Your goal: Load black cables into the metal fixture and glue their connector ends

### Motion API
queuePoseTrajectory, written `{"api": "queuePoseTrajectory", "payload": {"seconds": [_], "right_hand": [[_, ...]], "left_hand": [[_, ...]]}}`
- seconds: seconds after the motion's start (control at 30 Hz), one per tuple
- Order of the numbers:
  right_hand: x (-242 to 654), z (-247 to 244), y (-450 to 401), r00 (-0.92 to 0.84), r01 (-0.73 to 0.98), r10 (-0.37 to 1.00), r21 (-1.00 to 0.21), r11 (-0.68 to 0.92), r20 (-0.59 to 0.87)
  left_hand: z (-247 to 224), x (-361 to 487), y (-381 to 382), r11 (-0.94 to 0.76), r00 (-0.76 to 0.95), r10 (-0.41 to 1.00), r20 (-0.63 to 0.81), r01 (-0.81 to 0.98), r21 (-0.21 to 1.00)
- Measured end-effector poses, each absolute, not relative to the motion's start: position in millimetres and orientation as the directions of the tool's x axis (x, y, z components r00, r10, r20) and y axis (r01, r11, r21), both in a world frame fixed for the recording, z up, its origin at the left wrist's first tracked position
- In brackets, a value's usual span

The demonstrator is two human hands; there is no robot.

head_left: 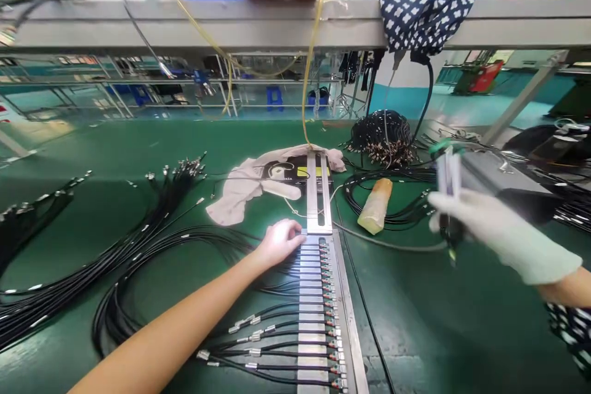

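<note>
My bare left hand (pixel 281 241) rests at the upper left end of a metal fixture (pixel 312 314), its fingers curled onto the edge. Black cables lie side by side across this fixture, their connectors (pixel 333 323) in a row along its right side. Under the left fingertips, anything held is too small to make out. My right hand (pixel 475 215), in a white glove, is raised at the right and wrapped round a blurred tool (pixel 449 188) with a green top and a dark lower end. Above the fixture stands a slotted metal bracket (pixel 318 194).
Bundles of black cables (pixel 152 240) spread over the green table (pixel 443 326) on the left. Beyond the fixture lie a pale cloth (pixel 235 191), a yellowish taped roll (pixel 375 206) and a coiled cable heap (pixel 383 135). A grey shelf beam (pixel 277 31) crosses above, with yellow tubing (pixel 310 68) hanging down.
</note>
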State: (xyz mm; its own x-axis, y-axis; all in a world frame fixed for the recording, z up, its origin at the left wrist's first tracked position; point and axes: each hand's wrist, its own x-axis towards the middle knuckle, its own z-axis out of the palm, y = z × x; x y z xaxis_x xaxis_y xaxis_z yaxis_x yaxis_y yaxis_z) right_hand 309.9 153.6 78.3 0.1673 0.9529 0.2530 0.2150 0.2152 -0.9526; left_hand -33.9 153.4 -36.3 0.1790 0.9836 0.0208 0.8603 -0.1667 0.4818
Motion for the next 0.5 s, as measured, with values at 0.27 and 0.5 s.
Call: {"api": "queuePoseTrajectory", "payload": {"seconds": [0.27,0.5], "right_hand": [[236.0,0.5,154.4,-0.160,-0.114,0.986,-0.993,0.028,0.046],[215.7,-39.6,145.7,-0.206,-0.038,0.972,-0.994,0.104,0.110]], "left_hand": [[-34.9,-36.1,154.3,-0.227,0.228,0.971,0.065,0.809,0.542],[-34.3,-35.3,141.8,-0.224,0.213,0.973,0.085,0.803,0.552]]}}
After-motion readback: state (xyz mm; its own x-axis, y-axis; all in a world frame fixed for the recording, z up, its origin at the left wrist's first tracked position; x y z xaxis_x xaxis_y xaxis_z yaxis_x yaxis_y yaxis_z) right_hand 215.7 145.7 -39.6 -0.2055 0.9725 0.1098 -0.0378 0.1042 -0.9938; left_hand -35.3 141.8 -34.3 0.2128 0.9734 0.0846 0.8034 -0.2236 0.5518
